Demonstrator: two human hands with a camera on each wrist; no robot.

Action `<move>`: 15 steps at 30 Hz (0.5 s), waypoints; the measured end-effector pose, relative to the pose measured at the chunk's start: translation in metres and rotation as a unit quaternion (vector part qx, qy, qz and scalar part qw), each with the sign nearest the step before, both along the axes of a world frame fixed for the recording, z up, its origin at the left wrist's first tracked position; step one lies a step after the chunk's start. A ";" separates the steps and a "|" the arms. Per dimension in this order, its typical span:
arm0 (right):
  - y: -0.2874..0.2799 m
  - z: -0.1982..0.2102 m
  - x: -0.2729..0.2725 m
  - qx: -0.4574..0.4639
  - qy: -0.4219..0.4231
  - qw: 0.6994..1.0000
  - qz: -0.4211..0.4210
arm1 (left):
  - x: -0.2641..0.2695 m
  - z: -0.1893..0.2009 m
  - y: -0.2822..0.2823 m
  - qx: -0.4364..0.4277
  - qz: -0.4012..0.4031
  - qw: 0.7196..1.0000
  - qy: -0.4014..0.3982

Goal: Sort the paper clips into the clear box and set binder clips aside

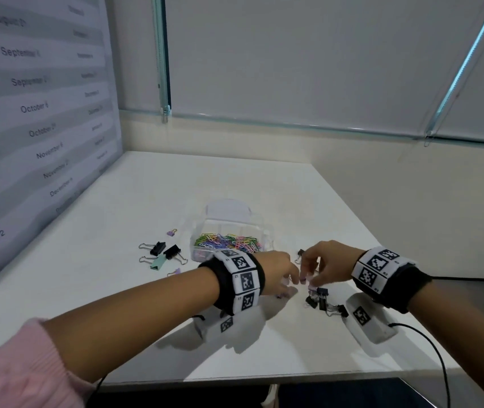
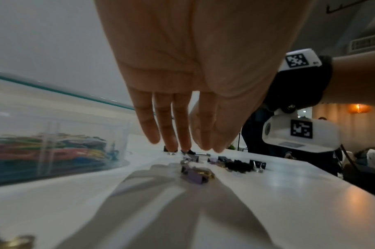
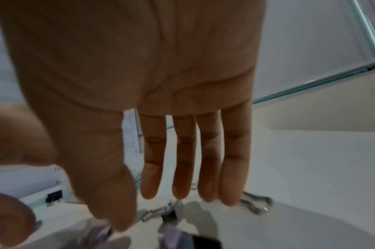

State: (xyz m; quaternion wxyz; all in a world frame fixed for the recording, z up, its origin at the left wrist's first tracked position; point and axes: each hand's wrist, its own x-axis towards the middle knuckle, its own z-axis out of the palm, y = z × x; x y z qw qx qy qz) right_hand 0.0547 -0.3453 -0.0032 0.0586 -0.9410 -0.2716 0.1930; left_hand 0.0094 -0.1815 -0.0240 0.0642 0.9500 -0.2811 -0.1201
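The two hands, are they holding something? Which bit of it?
Nothing is plainly held. The left hand and right hand have straight fingers, tips down by the small lilac binder clips on the white table.

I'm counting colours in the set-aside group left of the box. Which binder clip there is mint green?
The mint green binder clip at the near edge of that group, just in front of two black binder clips; the others there are black or small and purple.
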 end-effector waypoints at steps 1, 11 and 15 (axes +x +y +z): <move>-0.003 -0.003 -0.003 -0.019 0.005 1.000 -0.002 | 0.000 -0.001 -0.005 0.011 -0.002 1.000 0.005; -0.014 -0.021 -0.003 -0.013 0.001 1.000 -0.025 | 0.007 -0.002 -0.002 0.059 0.005 0.998 0.019; -0.023 -0.015 0.005 0.020 -0.010 0.998 -0.052 | 0.007 -0.001 0.008 0.077 0.035 0.996 0.022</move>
